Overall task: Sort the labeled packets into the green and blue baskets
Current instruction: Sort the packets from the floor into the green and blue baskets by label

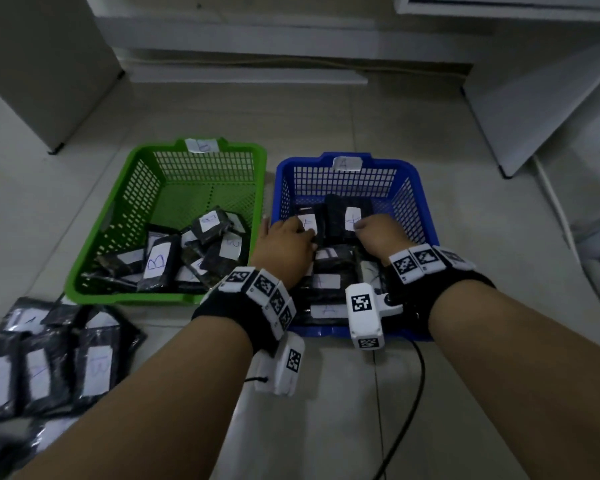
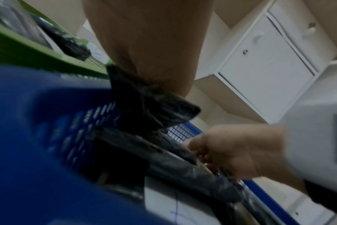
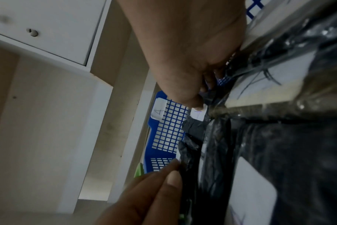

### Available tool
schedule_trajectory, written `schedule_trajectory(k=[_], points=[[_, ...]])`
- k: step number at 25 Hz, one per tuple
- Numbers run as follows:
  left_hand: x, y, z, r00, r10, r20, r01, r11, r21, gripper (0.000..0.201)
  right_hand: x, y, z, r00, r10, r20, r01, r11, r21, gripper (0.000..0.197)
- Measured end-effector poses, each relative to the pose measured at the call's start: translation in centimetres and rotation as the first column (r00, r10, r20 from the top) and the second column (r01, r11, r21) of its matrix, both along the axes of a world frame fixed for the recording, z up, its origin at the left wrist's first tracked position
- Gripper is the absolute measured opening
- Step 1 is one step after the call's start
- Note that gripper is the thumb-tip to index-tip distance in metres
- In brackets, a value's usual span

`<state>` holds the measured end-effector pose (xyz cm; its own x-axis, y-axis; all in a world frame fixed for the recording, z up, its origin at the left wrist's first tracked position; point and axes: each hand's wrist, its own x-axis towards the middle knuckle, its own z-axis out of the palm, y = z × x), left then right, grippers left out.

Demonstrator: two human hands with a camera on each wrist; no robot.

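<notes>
hands: left hand (image 1: 284, 245) and right hand (image 1: 378, 233) both inside the blue mesh plastic basket (image 1: 417, 199), fingers curled onto black plastic-wrapped packets with white paper labels (image 1: 349, 216) | unsorted heap (image 1: 49, 362) lies left of the blue basket, beyond the green mesh basket (image 1: 125, 199) | handling: likely light, soft, slippery film; best pinched at the edges

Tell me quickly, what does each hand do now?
Left hand: fingers grip a black packet in the blue basket.
Right hand: fingers grip another black packet there.
</notes>
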<state>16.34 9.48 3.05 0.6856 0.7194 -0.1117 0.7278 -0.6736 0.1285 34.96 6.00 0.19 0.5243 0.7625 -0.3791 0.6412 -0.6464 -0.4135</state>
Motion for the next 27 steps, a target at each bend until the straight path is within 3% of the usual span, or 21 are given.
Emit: schedule_trajectory(k=[1, 3, 6, 9, 13, 15, 19, 23, 27], points=[[-0.4, 0.2, 0.1, 0.999, -0.015, 0.032, 0.017, 0.997, -0.069, 0.037, -0.3, -0.2, 0.4, 0.999, 0.041, 0.013, -0.040, 0.998, -0.038, 0.035], [-2.1, -0.1, 0.4, 0.973, -0.048, 0.228, 0.098, 0.972, -0.213, 0.037, -1.3, -1.4, 1.3, 0.999, 0.050, -0.018, -0.049, 0.998, 0.027, 0.033], [-7.4, -1.6, 1.0, 0.815, 0.062, 0.577, 0.085, 0.971, -0.225, 0.033, -5.6, -4.1, 2.7, 0.999, 0.033, 0.004, -0.033, 0.953, 0.300, 0.032], [-15.1, -3.6, 0.9, 0.669, 0.206, 0.714, -0.076, 0.975, -0.210, 0.030, -12.8, -6.8, 3.8, 0.981, 0.112, 0.160, -0.174, 0.868, 0.466, 0.029], [-25.4, -5.9, -0.3, 0.621, 0.406, 0.670, -0.349, 0.909, -0.227, 0.022, -22.2, -8.5, 4.1, 0.920, 0.348, 0.183, -0.391, 0.757, 0.523, 0.030], [-30.7, -7.1, -1.6, 0.632, 0.488, 0.602, -0.497, 0.851, -0.170, 0.021, -26.4, -8.1, 3.5, 0.852, 0.496, 0.170, -0.507, 0.698, 0.506, 0.035], [-38.1, -9.8, -4.7, 0.612, 0.694, 0.379, -0.667, 0.711, -0.223, 0.031, -32.8, -6.2, 2.2, 0.696, 0.717, -0.037, -0.672, 0.669, 0.316, 0.049], [-39.5, -11.1, -5.8, 0.774, 0.591, 0.226, -0.574, 0.807, -0.141, 0.061, -37.5, -2.8, 0.3, 0.579, 0.812, 0.076, -0.812, 0.565, 0.144, 0.076], [-39.0, -10.6, -5.4, 0.826, 0.556, 0.092, -0.551, 0.831, -0.075, 0.071, -39.4, -1.0, -0.7, 0.477, 0.806, 0.350, -0.856, 0.517, -0.024, 0.094]])
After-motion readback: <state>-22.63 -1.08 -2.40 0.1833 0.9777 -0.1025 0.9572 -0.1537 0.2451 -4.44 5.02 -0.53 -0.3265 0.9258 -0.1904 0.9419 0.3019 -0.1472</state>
